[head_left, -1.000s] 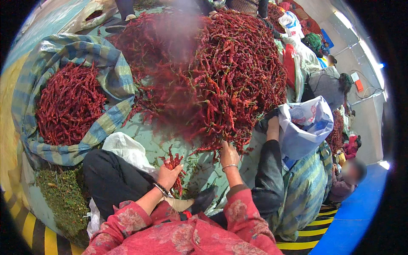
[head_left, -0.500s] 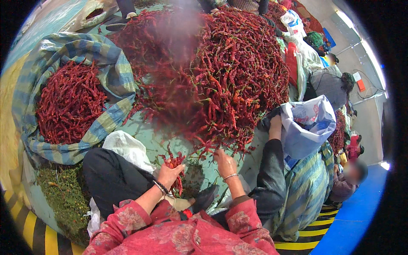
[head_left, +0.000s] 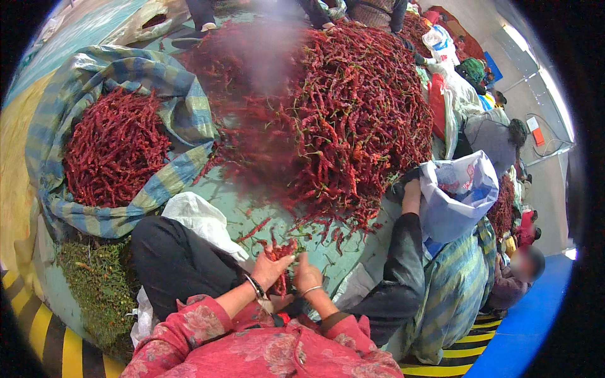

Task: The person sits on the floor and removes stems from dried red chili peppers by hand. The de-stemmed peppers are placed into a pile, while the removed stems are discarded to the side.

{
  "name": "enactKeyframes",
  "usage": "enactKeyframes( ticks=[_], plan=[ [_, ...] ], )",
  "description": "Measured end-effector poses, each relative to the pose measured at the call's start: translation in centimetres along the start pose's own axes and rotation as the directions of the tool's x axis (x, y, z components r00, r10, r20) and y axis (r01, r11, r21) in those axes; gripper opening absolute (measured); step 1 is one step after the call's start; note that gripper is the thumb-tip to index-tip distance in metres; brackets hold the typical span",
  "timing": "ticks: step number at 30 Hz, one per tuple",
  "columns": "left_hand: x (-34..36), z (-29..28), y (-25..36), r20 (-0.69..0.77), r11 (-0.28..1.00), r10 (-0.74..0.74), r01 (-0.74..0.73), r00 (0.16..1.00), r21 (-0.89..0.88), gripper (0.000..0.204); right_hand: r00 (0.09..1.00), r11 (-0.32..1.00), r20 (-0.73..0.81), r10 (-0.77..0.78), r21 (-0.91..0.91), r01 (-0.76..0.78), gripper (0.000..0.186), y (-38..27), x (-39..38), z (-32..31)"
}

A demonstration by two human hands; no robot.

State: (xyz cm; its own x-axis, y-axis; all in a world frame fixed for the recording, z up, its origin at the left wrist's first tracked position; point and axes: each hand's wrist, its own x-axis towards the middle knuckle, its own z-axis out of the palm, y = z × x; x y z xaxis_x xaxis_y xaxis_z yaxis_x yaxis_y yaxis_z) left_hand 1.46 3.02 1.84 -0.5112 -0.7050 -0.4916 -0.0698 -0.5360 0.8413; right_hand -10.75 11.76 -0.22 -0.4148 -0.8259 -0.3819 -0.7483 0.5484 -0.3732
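My left hand [head_left: 268,271] is closed around a small bunch of dried red chilies [head_left: 280,250], which pokes out above and below the fingers. Close against it on the right, my right hand [head_left: 307,277] has its fingers drawn together at the stem side of the bunch. What lies in those fingertips is too small to make out. Beyond both hands spreads a large heap of red chilies [head_left: 365,120], with loose ones scattered along its near edge on the pale green sheet [head_left: 230,205].
At left stands a blue-and-yellow checked sack [head_left: 195,116] full of chilies, with a pile of green stems [head_left: 94,283] nearer me. A white plastic bag [head_left: 454,208] and a second checked sack [head_left: 450,290] stand right of my leg. Other people sit beyond the heap and along the right.
My right hand has come back from the heap's near edge toward my left hand. Both hands now meet, and the left has shifted slightly right and nearer with its chilies.
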Motion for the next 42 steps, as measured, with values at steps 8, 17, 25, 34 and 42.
enactKeyframes(
  ticks=[8,17,25,34,42],
  plan=[
    [-1.7,-0.1,2.0,0.006,0.952,0.245,-0.239,0.97,-0.192,0.038,0.944,0.957,-0.157,-0.29,-0.049,0.286,0.025,-3.8,6.8,-4.8],
    [0.6,-3.4,0.8,-0.406,0.924,-0.067,-0.097,0.911,-0.37,0.025,0.918,0.913,-0.104,-0.384,-0.192,0.36,0.017,-5.6,10.4,-2.2],
    [0.8,-1.9,1.9,-0.232,0.985,-0.034,-0.007,0.972,-0.172,0.015,0.956,0.956,0.066,-0.286,0.096,0.279,0.018,-3.6,2.4,-3.2],
    [1.0,-1.4,0.6,-0.123,0.951,0.292,-0.275,0.948,0.14,0.018,0.996,0.941,-0.058,-0.067,-0.335,0.044,0.039,-0.2,3.0,-3.7],
    [1.9,-2.2,0.2,-0.195,0.983,0.116,-0.14,0.974,-0.118,0.01,0.947,0.841,-0.186,-0.263,-0.524,0.131,0.027,0.3,10.6,-4.0]
  ],
)
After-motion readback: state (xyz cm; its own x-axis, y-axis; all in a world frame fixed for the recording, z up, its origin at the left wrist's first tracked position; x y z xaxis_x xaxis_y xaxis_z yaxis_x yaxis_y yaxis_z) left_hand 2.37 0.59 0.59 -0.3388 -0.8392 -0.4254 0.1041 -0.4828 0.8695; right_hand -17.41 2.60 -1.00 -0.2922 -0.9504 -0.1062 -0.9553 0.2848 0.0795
